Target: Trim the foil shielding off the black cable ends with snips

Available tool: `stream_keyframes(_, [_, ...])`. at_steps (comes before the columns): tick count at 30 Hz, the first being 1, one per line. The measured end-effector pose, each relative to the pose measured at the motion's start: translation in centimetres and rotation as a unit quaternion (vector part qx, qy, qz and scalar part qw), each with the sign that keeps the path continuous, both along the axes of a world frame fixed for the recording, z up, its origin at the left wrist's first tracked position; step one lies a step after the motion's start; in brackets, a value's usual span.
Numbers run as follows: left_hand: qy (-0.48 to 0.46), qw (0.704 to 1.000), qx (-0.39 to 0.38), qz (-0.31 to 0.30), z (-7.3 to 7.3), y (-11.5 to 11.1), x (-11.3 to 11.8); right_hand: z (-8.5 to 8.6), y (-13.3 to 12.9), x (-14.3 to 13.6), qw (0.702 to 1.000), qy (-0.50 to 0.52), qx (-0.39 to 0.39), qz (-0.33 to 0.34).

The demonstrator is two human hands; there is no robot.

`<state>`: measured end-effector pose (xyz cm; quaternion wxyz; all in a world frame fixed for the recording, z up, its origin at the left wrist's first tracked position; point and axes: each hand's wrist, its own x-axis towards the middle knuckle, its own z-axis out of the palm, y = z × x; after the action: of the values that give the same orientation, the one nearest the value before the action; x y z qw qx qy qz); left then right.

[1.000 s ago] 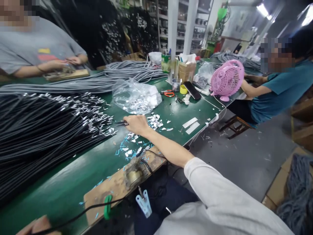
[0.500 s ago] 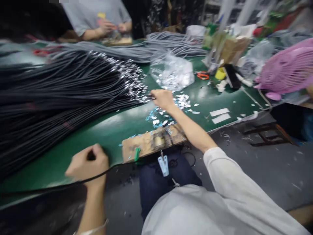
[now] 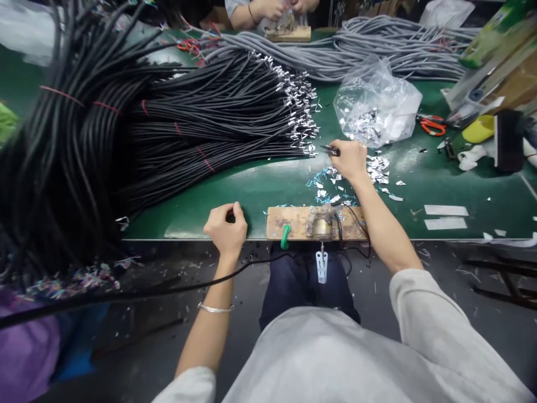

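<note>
My right hand [image 3: 349, 159] is closed around a small dark pointed tool that looks like tweezers [image 3: 333, 150]. Its tip points left, just short of the silvery ends of a bundle of black cables [image 3: 210, 134]. Near the table's front edge, my left hand [image 3: 226, 226] has its fingers curled, thumb against forefinger, and nothing shows in the ring they form. Between my arms a wooden board [image 3: 279, 219] lies at the edge, bearing a small metal device [image 3: 323, 223], a green clip [image 3: 286, 237] and a hanging light-blue handle [image 3: 321, 267].
Foil scraps [image 3: 377, 168] and blue bits litter the green table [image 3: 188, 215]. Behind them lie a clear plastic bag [image 3: 381, 106], orange-handled scissors [image 3: 432, 125] and grey cables [image 3: 327, 59]. Across the table are a co-worker's hands [image 3: 272, 8]. A loose black cord [image 3: 168, 290] crosses my left forearm.
The view has turned left and levelled, bringing more of the black cables into sight. My right hand still holds the tool near the cable ends; my left hand stays curled by the table edge.
</note>
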<state>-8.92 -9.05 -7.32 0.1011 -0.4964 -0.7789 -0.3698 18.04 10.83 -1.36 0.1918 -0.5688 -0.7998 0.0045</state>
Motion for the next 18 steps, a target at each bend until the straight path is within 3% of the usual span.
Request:
stream_keyframes(7, [-0.006, 1.000, 0.008, -0.024, -0.4, -0.2, -0.1, -0.4, 0.3, 1.0, 0.999, 0.027, 0.008, -0.024])
stream_keyframes(11, [-0.065, 0.996, -0.016, -0.055, -0.3, -0.1, -0.7, -0.3, 0.4, 1.4, 0.998, 0.034, -0.010, -0.043])
stream_keyframes(14, [-0.104, 0.989, -0.055, -0.087, 0.5, 1.5, -2.6, -0.4, 0.5, 1.5, 0.999, 0.031, -0.014, -0.037])
stream_keyframes(18, [-0.069, 0.991, -0.054, -0.099, 2.3, 5.4, -6.2, -0.7, 0.6, 1.6, 0.999, 0.031, -0.017, -0.023])
